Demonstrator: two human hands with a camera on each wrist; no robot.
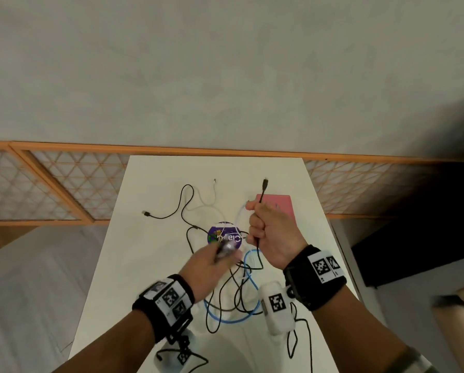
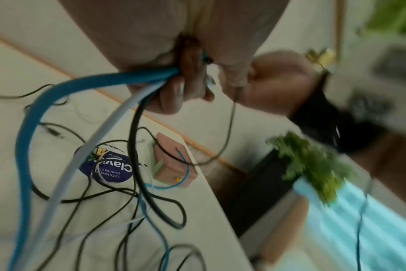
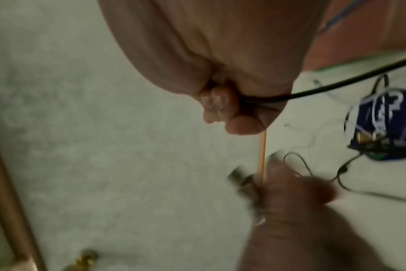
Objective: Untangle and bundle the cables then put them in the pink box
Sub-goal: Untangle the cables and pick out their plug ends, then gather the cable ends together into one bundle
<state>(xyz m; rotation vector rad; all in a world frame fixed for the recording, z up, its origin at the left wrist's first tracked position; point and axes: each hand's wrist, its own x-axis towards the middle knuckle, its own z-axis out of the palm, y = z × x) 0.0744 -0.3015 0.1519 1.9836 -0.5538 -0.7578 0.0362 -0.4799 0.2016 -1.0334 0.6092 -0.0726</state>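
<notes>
A tangle of black, white and blue cables lies on the white table. My right hand is a raised fist that grips a black cable, whose plug sticks up above the thumb; in the right wrist view the fingers curl round the same black cable. My left hand, blurred, sits just left of it. Its fingers hold a blue cable, a pale cable and a black one together. The pink box lies behind the right hand.
A round purple label lies under the cables at the table's middle. A loose black plug and a white cable end lie toward the far side. An orange lattice rail runs behind the table. A green plant stands off the right edge.
</notes>
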